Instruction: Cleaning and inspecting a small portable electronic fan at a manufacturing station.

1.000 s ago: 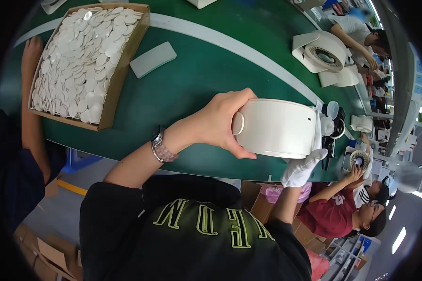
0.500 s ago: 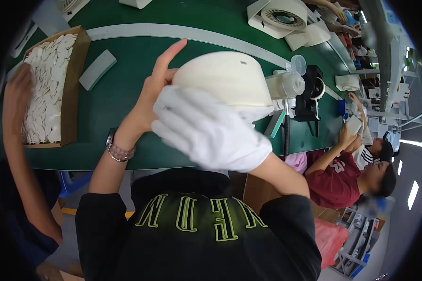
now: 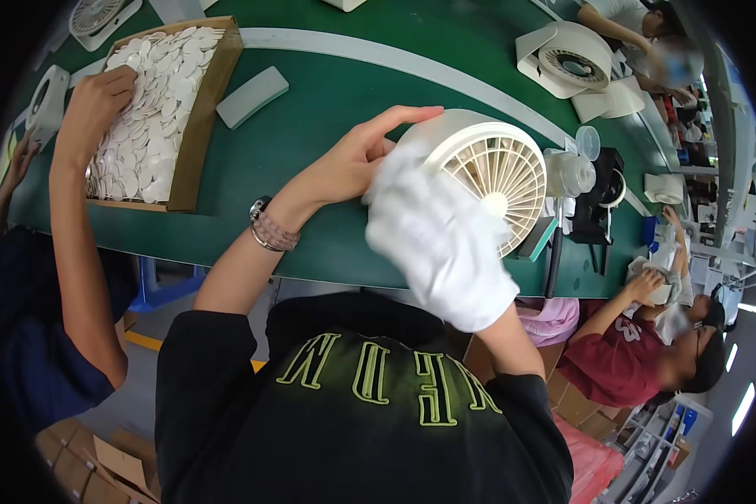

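A white fan housing (image 3: 494, 203) with a round spoked grille stands tilted above the green table, its grille facing right and toward me. My bare left hand (image 3: 344, 166), with a watch and a bracelet at the wrist, grips it from the left, the index finger stretched along its top. My right hand (image 3: 438, 231), in a white glove, lies over the near left side of the housing and hides part of the grille. Motion smears its fingers, so their grip is unclear.
Left stands a cardboard box (image 3: 195, 126) of flat white pieces, a co-worker's hand (image 3: 102, 101) in it. A curved grey-white block (image 3: 253, 97) lies beside it. Right are a green-topped block (image 3: 538, 238), a clear jar (image 3: 573, 175) and a black-handled tool (image 3: 554, 260). Another white fan (image 3: 571, 60) stands farther back.
The housing has been turned: its smooth shell showed before, now its grille does. My gloved hand has shifted over its left side. The whole view has swung left.
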The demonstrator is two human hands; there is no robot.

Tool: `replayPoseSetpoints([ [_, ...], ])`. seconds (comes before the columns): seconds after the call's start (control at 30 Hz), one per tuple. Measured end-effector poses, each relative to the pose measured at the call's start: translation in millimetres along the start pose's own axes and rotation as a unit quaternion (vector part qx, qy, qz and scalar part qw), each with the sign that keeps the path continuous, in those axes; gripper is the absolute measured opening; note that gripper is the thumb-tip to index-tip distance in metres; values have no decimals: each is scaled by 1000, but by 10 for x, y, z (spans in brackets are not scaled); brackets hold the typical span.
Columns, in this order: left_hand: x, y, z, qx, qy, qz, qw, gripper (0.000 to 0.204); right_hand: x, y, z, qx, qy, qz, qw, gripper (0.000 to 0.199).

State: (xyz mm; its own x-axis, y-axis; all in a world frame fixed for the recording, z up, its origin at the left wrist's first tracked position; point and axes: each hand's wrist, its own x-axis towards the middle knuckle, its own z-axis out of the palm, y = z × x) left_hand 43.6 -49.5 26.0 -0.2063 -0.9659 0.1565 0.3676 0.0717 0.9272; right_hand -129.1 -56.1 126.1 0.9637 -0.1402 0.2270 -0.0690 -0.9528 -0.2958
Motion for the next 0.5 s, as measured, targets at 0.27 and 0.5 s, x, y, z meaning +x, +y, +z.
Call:
replayPoseSetpoints([
  [0.27,29,47,67,71,36,52,995,46,-751,68,-115,81,93,-57,991,25],
  [0.5,113,-93,-19,29,77,-14,997,37,-833,65,172,-47,118,-61,990,17],
])
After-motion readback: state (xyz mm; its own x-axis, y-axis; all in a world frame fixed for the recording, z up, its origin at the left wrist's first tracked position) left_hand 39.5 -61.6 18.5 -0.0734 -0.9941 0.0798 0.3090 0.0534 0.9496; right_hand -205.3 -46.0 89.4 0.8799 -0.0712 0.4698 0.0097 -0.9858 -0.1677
